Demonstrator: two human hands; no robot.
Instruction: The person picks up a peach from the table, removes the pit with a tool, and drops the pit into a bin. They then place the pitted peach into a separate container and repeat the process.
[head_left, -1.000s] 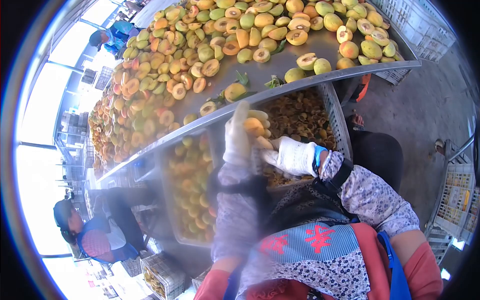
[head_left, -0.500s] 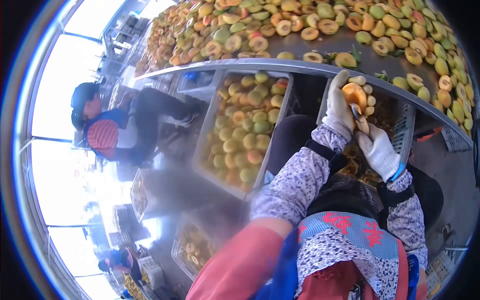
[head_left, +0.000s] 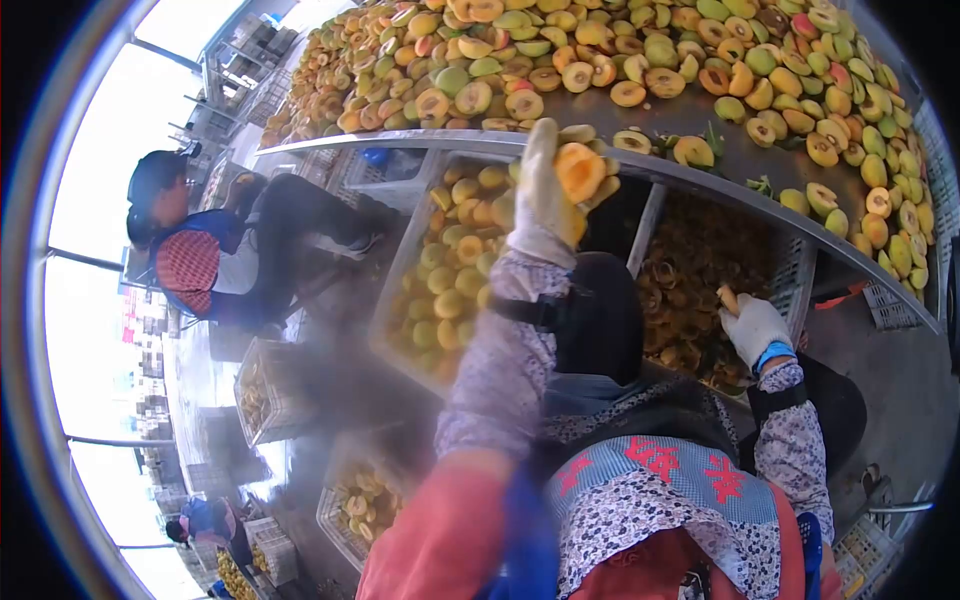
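A halved orange-fleshed peach (head_left: 580, 172) rests in my gloved left hand (head_left: 543, 195), its fingers curled around it. This hand is above the right edge of a crate of whole peaches (head_left: 455, 285), near the metal table rim. My gloved right hand (head_left: 757, 332) is closed on a pitting knife (head_left: 727, 297); only a light brown end shows past the fingers, and its blade cannot be made out. Beneath the right hand stands a crate (head_left: 795, 285) holding dark pits and scraps.
Many halved peaches (head_left: 640, 70) cover the metal table (head_left: 590, 108) ahead, its rim (head_left: 700, 172) curving across. A co-worker (head_left: 215, 240) sits at left, another person (head_left: 205, 525) farther off. Another crate (head_left: 355, 505) of cut fruit stands on the floor. My knees are below my hands.
My left hand has moved left with the peach half, away from the right hand and over toward the whole-peach crate. My right hand has dropped slightly lower with the pitting knife.
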